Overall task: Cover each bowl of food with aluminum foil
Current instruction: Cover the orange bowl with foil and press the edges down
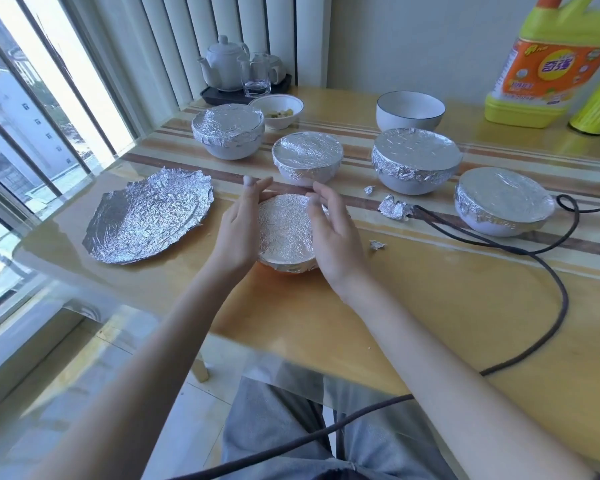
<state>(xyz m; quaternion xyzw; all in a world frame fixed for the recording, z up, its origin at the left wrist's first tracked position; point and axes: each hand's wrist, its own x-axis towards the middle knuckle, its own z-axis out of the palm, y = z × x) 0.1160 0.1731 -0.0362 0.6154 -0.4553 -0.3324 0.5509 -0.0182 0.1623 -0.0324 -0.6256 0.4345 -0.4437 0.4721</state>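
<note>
Wooden table with glossy glass top, brown and cream stripes running across far half. Window at left — dark bars outside, pale building beyond, strong daylight spilling onto table edge. Vertical blinds hang along back, off-white. Plain cream wall at right rear. Floor — light glossy tiles, reflecting window glare. Wooden table leg visible beneath top, near left edge.
</note>
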